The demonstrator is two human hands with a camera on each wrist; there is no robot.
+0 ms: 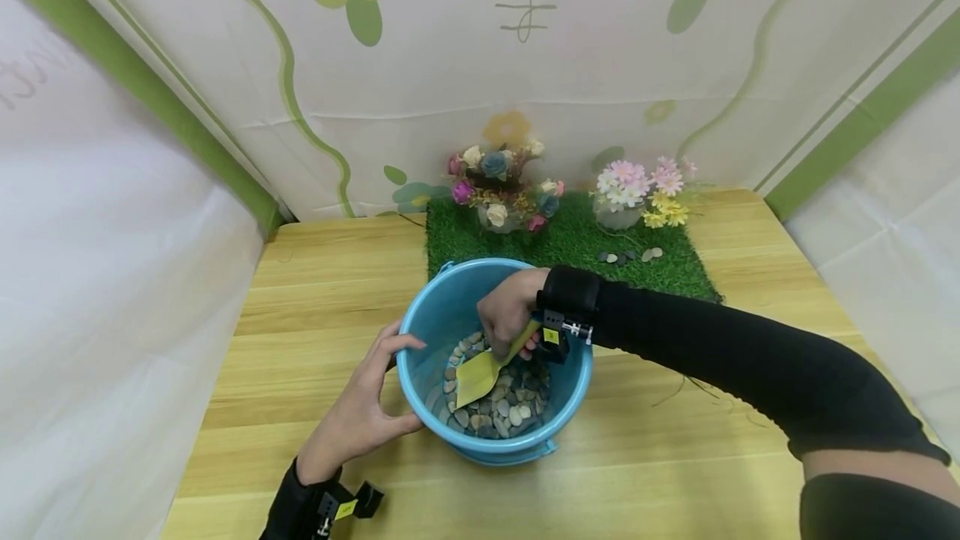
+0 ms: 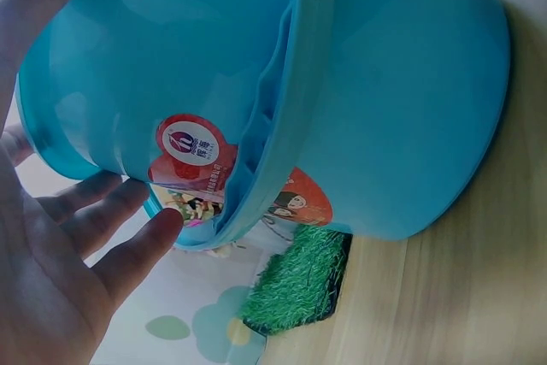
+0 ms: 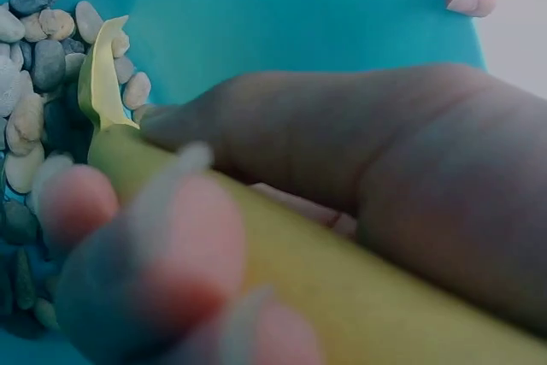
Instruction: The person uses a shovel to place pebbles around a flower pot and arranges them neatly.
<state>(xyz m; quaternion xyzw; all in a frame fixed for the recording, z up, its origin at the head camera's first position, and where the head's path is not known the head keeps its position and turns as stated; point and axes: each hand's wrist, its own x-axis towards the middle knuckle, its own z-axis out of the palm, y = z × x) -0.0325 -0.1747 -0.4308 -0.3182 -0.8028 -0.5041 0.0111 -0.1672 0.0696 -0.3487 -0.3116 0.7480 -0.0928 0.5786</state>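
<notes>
A blue bucket (image 1: pixel 442 311) stands on the table, with a layer of grey and pale pebbles (image 1: pixel 498 417) over its bottom. Reaching inside it, my right hand (image 1: pixel 510 307) grips the handle of a yellow toy shovel (image 1: pixel 475 378). The shovel's blade lies against the pebbles, and in the right wrist view its edge stands beside several stones (image 3: pixel 49 66). My left hand (image 1: pixel 363 415) holds the bucket at its left side, one fingertip over the rim and the thumb lower down. The left wrist view shows the fingers (image 2: pixel 141 250) spread along the blue wall.
Behind the bucket lies a green turf mat (image 1: pixel 573 232) bearing mixed roses (image 1: pixel 495 165), pink and yellow flowers (image 1: pixel 626 182) in clear pots, and a few small stones (image 1: pixel 622 257). White printed cloth (image 1: pixel 525 65) encloses the wooden table (image 1: pixel 315 290) at the back and sides.
</notes>
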